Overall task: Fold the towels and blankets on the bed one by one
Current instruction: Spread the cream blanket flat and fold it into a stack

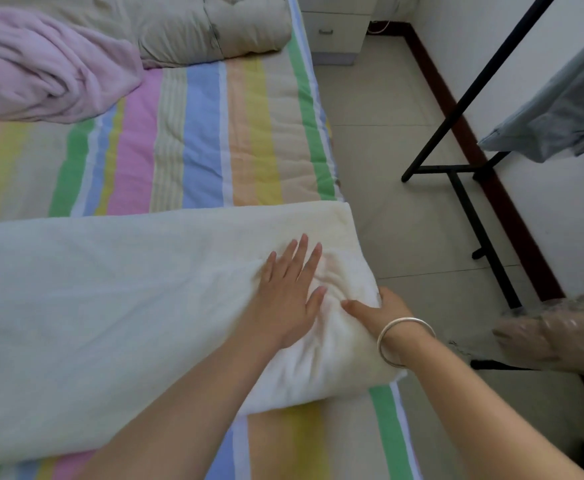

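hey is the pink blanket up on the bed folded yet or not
Not folded. The pink blanket lies in a loose, wrinkled heap on the striped bedsheet, with no straight edges.

We see a pale tiled floor [380,202] beside the striped bed [200,140]; a white wall [560,220] with dark red skirting [456,109] bounds it; a black metal rack [468,209] stands by the wall; a white drawer cabinet [335,29] sits beyond.

text: none legible | labels: none | numbers: none
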`<state>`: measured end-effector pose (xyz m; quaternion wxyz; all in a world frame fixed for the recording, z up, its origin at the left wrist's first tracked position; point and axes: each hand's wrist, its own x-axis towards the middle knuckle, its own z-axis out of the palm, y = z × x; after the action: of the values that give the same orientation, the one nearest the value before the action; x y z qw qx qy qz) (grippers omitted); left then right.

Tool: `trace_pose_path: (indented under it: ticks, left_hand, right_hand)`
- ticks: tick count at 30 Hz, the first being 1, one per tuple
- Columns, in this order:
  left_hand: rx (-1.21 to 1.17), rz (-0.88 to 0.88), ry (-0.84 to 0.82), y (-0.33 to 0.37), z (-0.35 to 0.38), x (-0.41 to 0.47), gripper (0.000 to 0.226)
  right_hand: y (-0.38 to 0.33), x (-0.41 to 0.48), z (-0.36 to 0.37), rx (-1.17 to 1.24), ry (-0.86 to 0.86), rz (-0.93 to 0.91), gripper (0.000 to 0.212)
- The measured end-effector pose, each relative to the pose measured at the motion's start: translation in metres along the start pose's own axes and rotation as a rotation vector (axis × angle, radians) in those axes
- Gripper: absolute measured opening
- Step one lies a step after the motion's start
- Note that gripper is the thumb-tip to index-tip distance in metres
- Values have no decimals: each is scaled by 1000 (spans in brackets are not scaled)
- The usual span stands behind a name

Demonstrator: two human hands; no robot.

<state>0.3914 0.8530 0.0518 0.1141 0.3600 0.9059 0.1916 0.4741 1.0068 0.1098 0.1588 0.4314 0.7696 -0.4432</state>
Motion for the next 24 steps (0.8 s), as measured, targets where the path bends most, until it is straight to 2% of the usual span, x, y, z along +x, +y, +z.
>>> trace_pose_path:
  ticks: [2, 5, 7, 9, 13, 16, 19, 22, 24]
  left_hand:
    - [-254, -97, 194, -10, -18, -24, 64]
    - [-577, -404, 404, -42, -43, -67, 38]
    - [-647, -615, 383, -75, -61, -95, 28]
    - [-746, -771, 291, -110, -77, -118, 25]
    - [-1299, -1051, 244, -163, -113, -156, 26]
    - [-1473, -1113, 213, -191, -143, -186, 26]
    - [-1451, -1121, 183, -218, -161, -213, 23]
    - [-1449, -1120, 92, -228, -168, -231, 23]
    - [-1393, -1083, 31, -229, -163, -235, 26]
  right_hand:
    - [-29, -19, 6, 5, 58, -66, 43]
    - [-78, -51, 26, 44, 40, -178, 46]
    - [-110, -75, 54, 93, -7, -266, 49]
    - [-136, -96, 91, 77, -69, -347, 50]
    - [-170, -129, 172, -145, -221, -412, 61]
    - [-184, -151, 227, -288, -301, -340, 72]
    - [-184, -163, 268, -271, -405, -234, 78]
    - [-178, -162, 282, -291, -404, -240, 61]
    - [-174, -159, 279, -201, -360, -201, 46]
